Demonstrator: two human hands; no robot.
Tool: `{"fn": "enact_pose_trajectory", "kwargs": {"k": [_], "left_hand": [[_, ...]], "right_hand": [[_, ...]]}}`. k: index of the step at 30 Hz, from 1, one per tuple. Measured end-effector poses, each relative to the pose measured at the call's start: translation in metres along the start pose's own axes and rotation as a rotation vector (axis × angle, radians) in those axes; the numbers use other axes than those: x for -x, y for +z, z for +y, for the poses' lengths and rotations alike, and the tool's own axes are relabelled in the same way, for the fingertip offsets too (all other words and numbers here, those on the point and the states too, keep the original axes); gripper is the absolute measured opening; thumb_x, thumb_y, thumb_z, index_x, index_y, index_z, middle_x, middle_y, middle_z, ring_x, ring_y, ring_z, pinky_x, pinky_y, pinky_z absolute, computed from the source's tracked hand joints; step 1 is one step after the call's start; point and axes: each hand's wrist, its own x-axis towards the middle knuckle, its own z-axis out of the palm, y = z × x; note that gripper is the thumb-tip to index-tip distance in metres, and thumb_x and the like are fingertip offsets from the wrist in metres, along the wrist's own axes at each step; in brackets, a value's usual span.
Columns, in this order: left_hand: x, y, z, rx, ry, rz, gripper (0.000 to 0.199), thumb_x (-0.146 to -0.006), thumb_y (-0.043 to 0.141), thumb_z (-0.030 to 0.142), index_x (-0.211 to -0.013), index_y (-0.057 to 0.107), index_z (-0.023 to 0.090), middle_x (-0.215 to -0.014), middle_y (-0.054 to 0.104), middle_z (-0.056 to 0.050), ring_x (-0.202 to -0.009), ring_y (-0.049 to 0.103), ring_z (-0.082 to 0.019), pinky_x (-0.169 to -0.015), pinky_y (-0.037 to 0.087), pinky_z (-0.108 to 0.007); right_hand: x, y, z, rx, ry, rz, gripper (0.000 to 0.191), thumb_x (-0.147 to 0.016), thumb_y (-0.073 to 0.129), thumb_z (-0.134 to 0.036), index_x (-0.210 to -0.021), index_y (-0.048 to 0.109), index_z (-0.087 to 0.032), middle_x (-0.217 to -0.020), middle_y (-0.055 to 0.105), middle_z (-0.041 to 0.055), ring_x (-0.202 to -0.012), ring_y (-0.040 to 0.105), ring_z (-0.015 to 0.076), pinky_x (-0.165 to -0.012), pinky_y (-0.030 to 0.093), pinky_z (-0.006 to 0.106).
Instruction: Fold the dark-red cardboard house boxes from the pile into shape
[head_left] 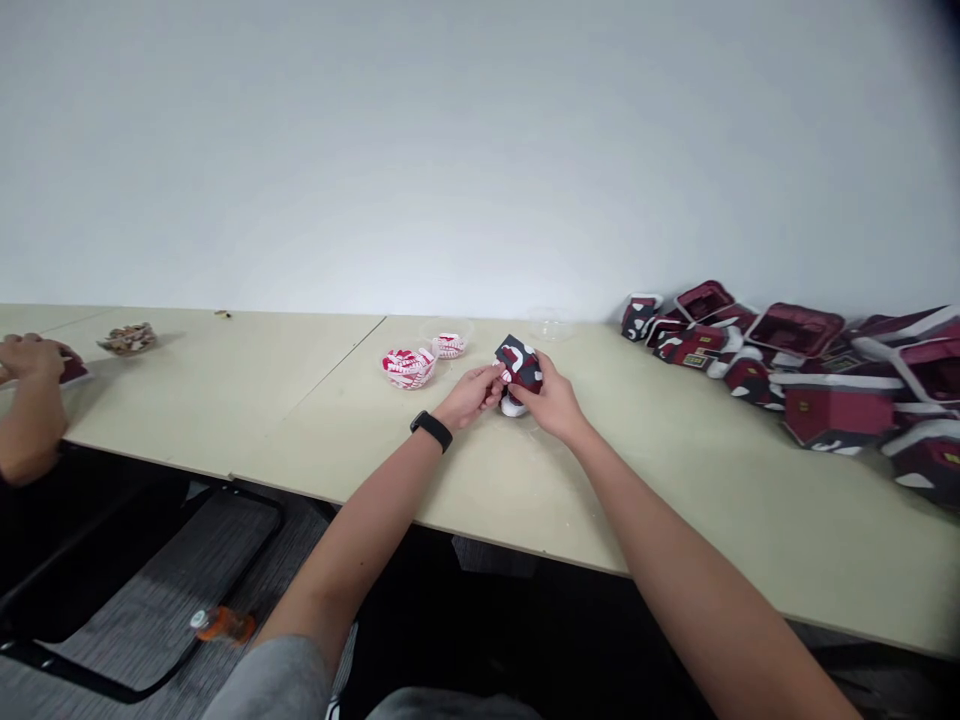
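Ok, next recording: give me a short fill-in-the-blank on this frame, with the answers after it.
The person's left wrist wears a black ____.
The left hand and right hand hold a folded maroon-and-black card piece, with a ____ part showing beneath it.
A heap of maroon card boxes lies to the ____ of the hands.

Missing words: watch; white; right.

**Pale wall and long tabletop, as I see them on my remote feed**

From here, the pale grey wall (480, 150) rises directly behind the cream tabletop (757, 540), and soft, even light falls across both. I can make out a thin seam (322, 385) where two tabletop panels meet. Below the tabletop's front edge lies grey striped carpet (127, 600), with a black tubular frame (217, 600) standing on it and a small orange bottle (223, 624) lying right beside that frame. Further right, the space under the tabletop falls into deep shadow.
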Motion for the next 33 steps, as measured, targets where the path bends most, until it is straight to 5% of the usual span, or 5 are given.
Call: {"fn": "enact_pose_trajectory", "kwargs": {"k": [33], "left_hand": [[-0.003, 0.014, -0.001, 0.056, 0.057, 0.174, 0.036, -0.093, 0.071, 0.043, -0.074, 0.056, 0.017, -0.058, 0.058, 0.003, -0.047, 0.052, -0.007, -0.048, 0.034, -0.021]], "right_hand": [[0.002, 0.007, -0.006, -0.027, -0.026, 0.081, 0.07, -0.082, 0.069, -0.033, -0.148, 0.051, -0.019, -0.116, 0.077, 0.0118, -0.095, 0.073, 0.0277, -0.089, 0.058, 0.043]]}}
